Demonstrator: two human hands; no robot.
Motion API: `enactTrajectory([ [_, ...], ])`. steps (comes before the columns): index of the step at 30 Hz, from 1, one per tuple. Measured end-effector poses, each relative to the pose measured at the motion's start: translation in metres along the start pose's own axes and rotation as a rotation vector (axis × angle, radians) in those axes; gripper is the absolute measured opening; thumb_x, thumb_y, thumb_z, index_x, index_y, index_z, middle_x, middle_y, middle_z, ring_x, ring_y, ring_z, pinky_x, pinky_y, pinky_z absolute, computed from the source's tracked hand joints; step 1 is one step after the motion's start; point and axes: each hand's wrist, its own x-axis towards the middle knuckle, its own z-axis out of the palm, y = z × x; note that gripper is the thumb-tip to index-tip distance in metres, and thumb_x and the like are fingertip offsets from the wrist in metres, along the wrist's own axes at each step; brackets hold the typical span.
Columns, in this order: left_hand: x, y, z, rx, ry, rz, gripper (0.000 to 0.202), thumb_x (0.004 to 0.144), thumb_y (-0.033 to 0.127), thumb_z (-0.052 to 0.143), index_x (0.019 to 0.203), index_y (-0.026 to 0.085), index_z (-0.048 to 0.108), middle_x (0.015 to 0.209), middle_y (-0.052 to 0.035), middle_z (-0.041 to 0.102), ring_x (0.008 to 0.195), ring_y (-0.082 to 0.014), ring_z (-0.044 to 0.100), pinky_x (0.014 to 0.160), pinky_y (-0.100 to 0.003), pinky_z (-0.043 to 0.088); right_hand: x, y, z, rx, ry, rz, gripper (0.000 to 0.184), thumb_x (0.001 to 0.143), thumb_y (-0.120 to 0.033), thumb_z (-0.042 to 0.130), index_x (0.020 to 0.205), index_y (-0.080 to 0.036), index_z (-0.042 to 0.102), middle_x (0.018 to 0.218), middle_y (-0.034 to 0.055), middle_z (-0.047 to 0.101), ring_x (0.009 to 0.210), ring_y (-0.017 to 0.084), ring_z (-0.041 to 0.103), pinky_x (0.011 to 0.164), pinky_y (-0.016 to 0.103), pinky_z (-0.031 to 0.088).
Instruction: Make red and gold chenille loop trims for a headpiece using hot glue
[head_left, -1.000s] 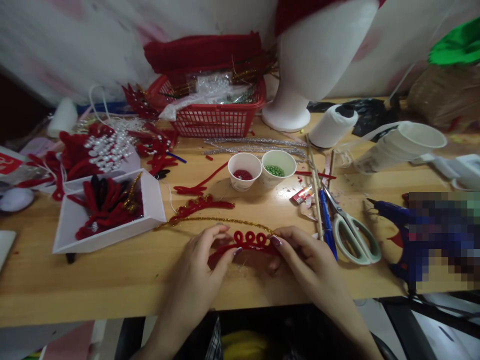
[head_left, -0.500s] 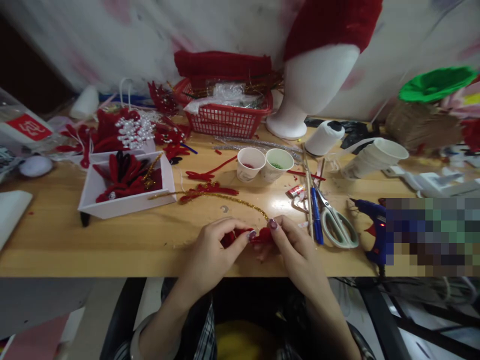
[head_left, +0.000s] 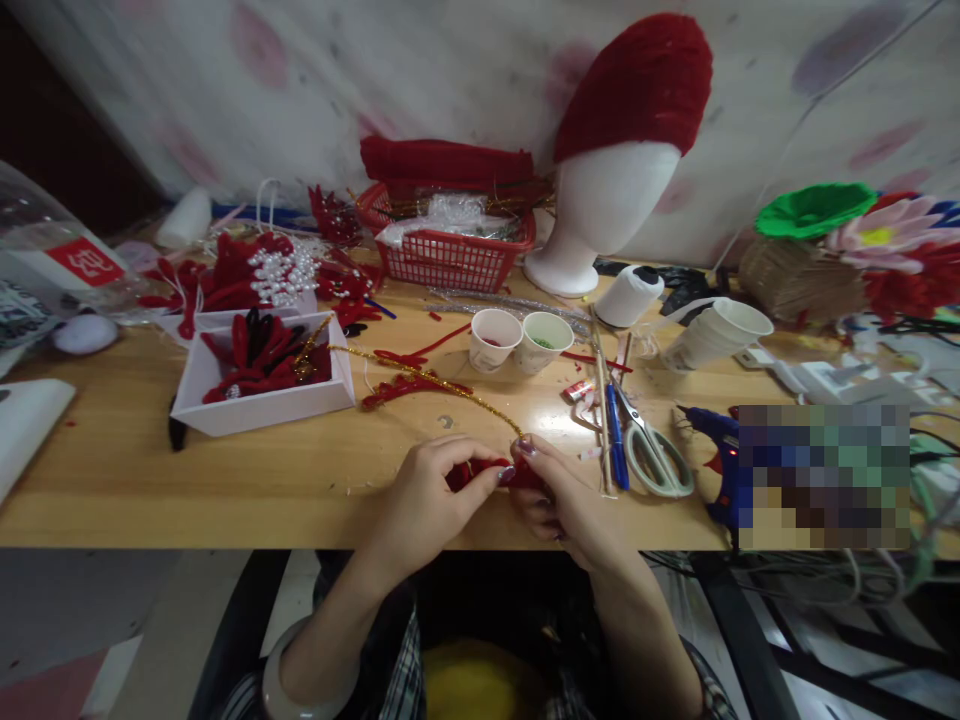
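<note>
My left hand [head_left: 420, 505] is closed, thumb and fingers pinching one end of a fuzzy red chenille stem piece [head_left: 528, 474] just above the table's front edge. My right hand [head_left: 574, 505] pinches the other end of it, together with the near end of a thin gold chenille stem [head_left: 469, 394]. This gold stem arcs away to the left, its far end near the white box. Fingers cover much of the red piece, so its full shape is hidden. Beyond my hands lies a bent red chenille shape [head_left: 409, 388].
A white box [head_left: 262, 405] of red and black pieces stands left. Two paper cups [head_left: 495, 342] hold small red and green bits. Scissors [head_left: 656, 455], a blue pen [head_left: 616, 440] and a glue gun [head_left: 716, 440] lie right. Behind are a red basket [head_left: 450, 260] and a foam head [head_left: 607, 200].
The gold stem's far end has swung up and away from the table front. My right fingers have curled further under the red piece. The whole view has tilted upward a little.
</note>
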Motion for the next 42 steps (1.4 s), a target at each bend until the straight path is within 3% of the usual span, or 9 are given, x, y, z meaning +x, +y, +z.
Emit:
enactTrajectory([
  [16,0.003,-0.008,0.003,-0.002,-0.001,0.041,0.01,0.083,0.011,0.068,0.083,0.018,0.075,0.08,-0.0003,0.076,0.066,-0.0125,0.063,0.063,-0.023,0.049,0.003,-0.001,-0.003,0.009,0.018,0.074,0.039,0.077,-0.054,0.069,0.085,-0.025,0.045,0.054,-0.0135,0.03,0.042,0.003,0.014,0.041,0.015,0.007],
  [25,0.001,-0.002,0.003,-0.01,-0.01,0.007,0.011,0.083,0.011,0.067,0.082,0.018,0.075,0.08,-0.0023,0.076,0.07,-0.0152,0.065,0.063,-0.025,0.05,-0.001,-0.002,-0.003,-0.002,0.011,0.071,0.04,0.077,-0.053,0.071,0.088,-0.024,0.046,0.055,-0.0133,0.032,0.042,0.003,0.016,0.041,0.015,0.008],
  [30,0.003,-0.005,0.004,-0.029,-0.022,-0.048,0.009,0.085,0.019,0.066,0.083,0.018,0.075,0.082,-0.0037,0.076,0.074,-0.0171,0.066,0.066,-0.026,0.049,0.002,0.001,-0.006,-0.02,-0.019,0.054,0.046,0.08,-0.065,0.066,0.088,-0.025,0.046,0.054,-0.0133,0.031,0.042,0.003,0.015,0.04,0.015,0.008],
  [33,0.003,-0.009,0.004,-0.07,-0.041,-0.12,0.014,0.088,0.026,0.063,0.085,0.019,0.074,0.08,-0.0029,0.075,0.069,-0.0161,0.063,0.061,-0.025,0.047,0.004,0.005,-0.012,-0.01,-0.03,-0.009,0.051,0.081,-0.074,0.058,0.088,-0.025,0.048,0.054,-0.0112,0.038,0.04,0.004,0.022,0.037,0.016,0.016],
  [38,0.004,-0.011,0.0,-0.132,-0.052,-0.196,0.037,0.096,0.044,0.051,0.07,0.02,0.062,0.06,0.0029,0.055,0.056,-0.0131,0.049,0.053,-0.024,0.039,0.0,0.003,-0.028,-0.139,0.095,-0.253,0.039,0.084,-0.056,0.07,0.077,-0.022,0.052,0.057,-0.0077,0.048,0.042,0.006,0.038,0.04,0.019,0.033],
  [42,0.004,-0.01,0.0,-0.139,-0.062,-0.215,0.044,0.097,0.047,0.047,0.062,0.021,0.047,0.057,0.0047,0.045,0.055,-0.0124,0.047,0.054,-0.024,0.037,-0.005,0.003,-0.035,-0.22,0.185,-0.315,0.039,0.082,-0.059,0.071,0.08,-0.021,0.06,0.06,-0.0052,0.051,0.048,0.008,0.044,0.044,0.021,0.038],
])
